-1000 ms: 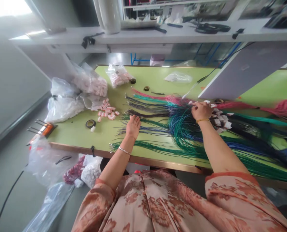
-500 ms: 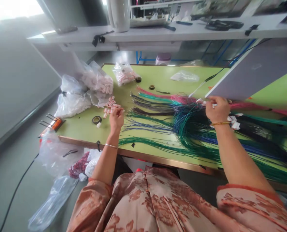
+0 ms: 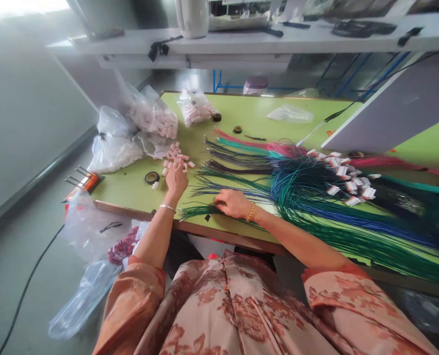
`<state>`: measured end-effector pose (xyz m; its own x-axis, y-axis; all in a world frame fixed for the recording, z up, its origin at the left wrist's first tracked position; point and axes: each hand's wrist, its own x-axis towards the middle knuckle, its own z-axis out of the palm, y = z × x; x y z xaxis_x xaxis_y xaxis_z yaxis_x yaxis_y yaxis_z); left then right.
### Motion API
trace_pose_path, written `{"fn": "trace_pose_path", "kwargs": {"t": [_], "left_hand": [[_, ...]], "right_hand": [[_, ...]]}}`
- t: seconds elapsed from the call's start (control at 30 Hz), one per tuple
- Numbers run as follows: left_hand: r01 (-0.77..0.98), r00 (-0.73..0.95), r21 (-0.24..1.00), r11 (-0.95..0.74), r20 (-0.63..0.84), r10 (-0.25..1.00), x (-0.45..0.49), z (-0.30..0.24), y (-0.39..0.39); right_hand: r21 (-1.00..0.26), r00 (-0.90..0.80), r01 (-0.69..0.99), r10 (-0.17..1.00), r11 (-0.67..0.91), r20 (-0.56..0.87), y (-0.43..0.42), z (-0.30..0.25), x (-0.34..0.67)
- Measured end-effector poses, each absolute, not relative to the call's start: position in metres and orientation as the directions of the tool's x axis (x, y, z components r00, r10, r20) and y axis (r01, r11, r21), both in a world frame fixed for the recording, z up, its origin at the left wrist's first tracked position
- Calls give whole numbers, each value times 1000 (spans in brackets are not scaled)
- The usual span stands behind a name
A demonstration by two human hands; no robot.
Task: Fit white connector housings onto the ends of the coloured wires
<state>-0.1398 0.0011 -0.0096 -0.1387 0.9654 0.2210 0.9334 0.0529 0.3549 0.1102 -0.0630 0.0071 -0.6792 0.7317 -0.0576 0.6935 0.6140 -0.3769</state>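
My left hand reaches into a loose pile of small white-and-pink plastic connectors. Its fingers are bent down among them, and what lies between the fingertips is hidden. My right hand rests over the left part of a bundle of green wires near the table's front edge. Its fingers are curled together, and I cannot make out whether a wire is between them. Blue wires run just behind that hand. To the right, a cluster of white connectors lies on top of the wire bundles.
Plastic bags of connectors stand at the table's back left. A black tape roll lies left of my left hand. Pink wires stretch across the back. A white shelf spans above, with a slanted panel at right.
My right hand has moved left and toward me, from the white connector cluster to the green wires. My left hand has shifted slightly over the pile. The view has moved a little.
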Motion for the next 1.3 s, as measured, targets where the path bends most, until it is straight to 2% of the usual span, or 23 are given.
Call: {"fn": "trace_pose_path", "kwargs": {"t": [0.13, 0.2, 0.27, 0.37, 0.4, 0.47, 0.57, 0.7, 0.8, 0.87, 0.93, 1.13, 1.3], "left_hand": [[944, -89, 330, 19, 197, 976, -145, -8, -6], [912, -135, 408, 38, 211, 968, -149, -8, -9], [819, -244, 569, 74, 228, 943, -155, -8, -12], [473, -423, 877, 89, 137, 896, -163, -4, -20], [322, -454, 943, 80, 79, 888, -165, -2, -25], [63, -453, 996, 55, -21, 891, -167, 2, -36], [-159, -387, 986, 51, -110, 915, -166, 9, -56], [-221, -336, 973, 59, -133, 932, -159, 15, -83], [-201, -345, 979, 21, -91, 934, -158, 13, -100], [-194, -361, 981, -8, -64, 930, -158, 8, -108], [-198, -381, 980, -25, -53, 923, -158, 4, -114], [-257, -381, 966, 4, -105, 919, -148, -1, -126], [-408, -312, 913, 24, -164, 936, -140, 0, -133]], "right_hand": [[-391, -691, 693, 714, 606, -118, -58, 2, 103], [-420, -692, 679, 717, 602, -91, -58, 1, 104], [-467, -681, 664, 730, 583, -57, -59, 1, 107], [-570, -657, 629, 754, 529, -25, -58, 5, 109], [-602, -654, 610, 756, 515, -16, -57, 7, 108], [-636, -669, 576, 743, 513, -6, -54, 11, 102], [-602, -727, 561, 686, 568, -31, -50, 16, 86], [-501, -764, 592, 638, 631, -99, -43, 20, 71], [-481, -690, 664, 718, 573, -96, -37, 25, 74], [-459, -602, 725, 796, 513, -60, -36, 30, 80], [-452, -561, 744, 828, 493, -21, -36, 35, 84], [-537, -552, 667, 827, 516, 108, -41, 44, 73], [-706, -613, 483, 776, 518, 150, -43, 49, 49]]}}
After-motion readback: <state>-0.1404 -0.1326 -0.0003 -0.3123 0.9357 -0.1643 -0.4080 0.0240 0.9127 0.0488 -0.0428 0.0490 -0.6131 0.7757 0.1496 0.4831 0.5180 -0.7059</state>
